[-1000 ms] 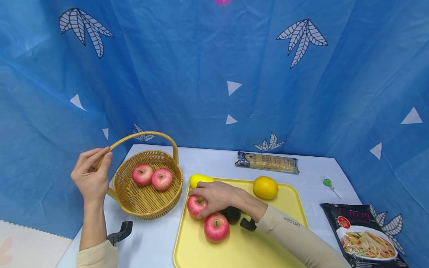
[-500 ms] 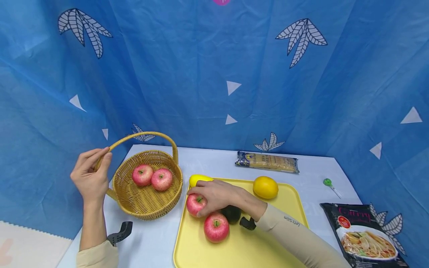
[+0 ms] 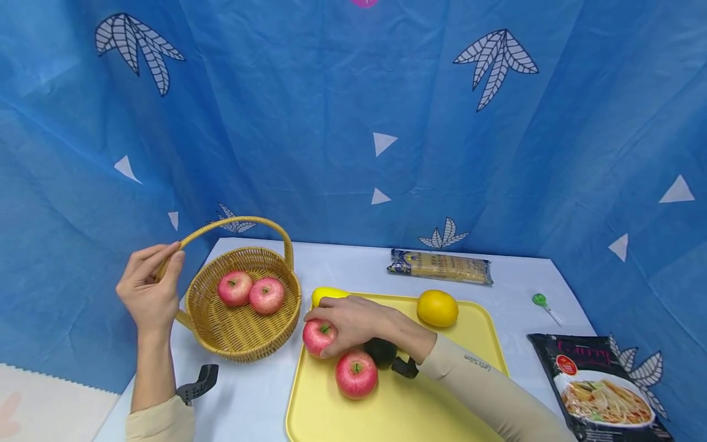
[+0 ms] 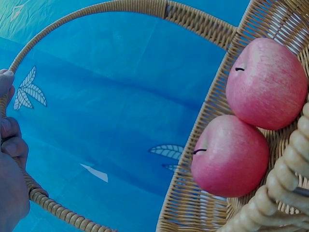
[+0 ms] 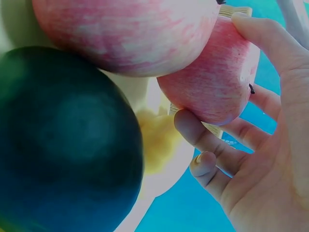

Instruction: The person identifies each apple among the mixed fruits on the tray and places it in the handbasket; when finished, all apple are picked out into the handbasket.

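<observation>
A wicker basket [image 3: 243, 353] stands on the left of the table with two red apples [image 3: 267, 296] inside it. My left hand [image 3: 150, 288] grips its arched handle [image 4: 87, 17] at the left side. Over the yellow tray [image 3: 326, 423], my right hand [image 3: 359, 322] holds a red apple [image 3: 317, 336] between thumb and fingers, at the tray's left rim. Another apple [image 3: 356, 374] sits on the tray just below the hand. Beside it is a dark green round fruit [image 5: 72, 140], partly hidden by the right wrist in the head view. Part of a yellow fruit [image 3: 329, 295] shows behind the right hand.
A yellow lemon-like fruit [image 3: 437, 308] sits at the tray's back right. Behind the tray lies a packet of noodles [image 3: 440, 267]. Further right are a green lollipop [image 3: 540, 300] and a black Curry packet [image 3: 599, 383]. A blue patterned curtain [image 3: 331, 123] hangs behind the table.
My right hand has shifted slightly left and up with the apple, towards the basket. The left hand and the basket have stayed in place.
</observation>
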A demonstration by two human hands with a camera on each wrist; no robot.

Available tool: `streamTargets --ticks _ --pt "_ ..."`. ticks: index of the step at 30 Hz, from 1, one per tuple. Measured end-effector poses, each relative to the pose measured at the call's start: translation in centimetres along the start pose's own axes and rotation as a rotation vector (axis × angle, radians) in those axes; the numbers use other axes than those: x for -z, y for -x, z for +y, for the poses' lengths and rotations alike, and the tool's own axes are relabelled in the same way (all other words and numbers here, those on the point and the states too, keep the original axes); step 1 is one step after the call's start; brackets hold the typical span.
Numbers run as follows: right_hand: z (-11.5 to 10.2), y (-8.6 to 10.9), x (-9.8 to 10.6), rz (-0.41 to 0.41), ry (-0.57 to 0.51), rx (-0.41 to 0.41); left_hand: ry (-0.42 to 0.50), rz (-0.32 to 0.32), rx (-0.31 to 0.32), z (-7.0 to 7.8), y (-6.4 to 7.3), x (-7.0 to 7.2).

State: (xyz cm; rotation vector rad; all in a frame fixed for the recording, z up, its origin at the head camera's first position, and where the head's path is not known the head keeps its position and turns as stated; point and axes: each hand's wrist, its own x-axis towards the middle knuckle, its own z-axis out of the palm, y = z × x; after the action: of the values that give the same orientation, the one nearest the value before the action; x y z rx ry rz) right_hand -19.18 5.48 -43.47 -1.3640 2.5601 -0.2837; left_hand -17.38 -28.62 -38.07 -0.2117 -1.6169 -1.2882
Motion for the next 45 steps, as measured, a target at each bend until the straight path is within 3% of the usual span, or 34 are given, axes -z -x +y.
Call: streamTargets --ticks 18,45 --pt "-0.6 -0.3 0.3 -0.019 -0.049 -0.006 0.013 0.0 0.001 0.1 -0.1 -0.1" --pt "-1.3 -0.5 1.3 0.054 -0.08 0.042 -0.002 0.002 -0.002 0.3 0.0 -0.1"
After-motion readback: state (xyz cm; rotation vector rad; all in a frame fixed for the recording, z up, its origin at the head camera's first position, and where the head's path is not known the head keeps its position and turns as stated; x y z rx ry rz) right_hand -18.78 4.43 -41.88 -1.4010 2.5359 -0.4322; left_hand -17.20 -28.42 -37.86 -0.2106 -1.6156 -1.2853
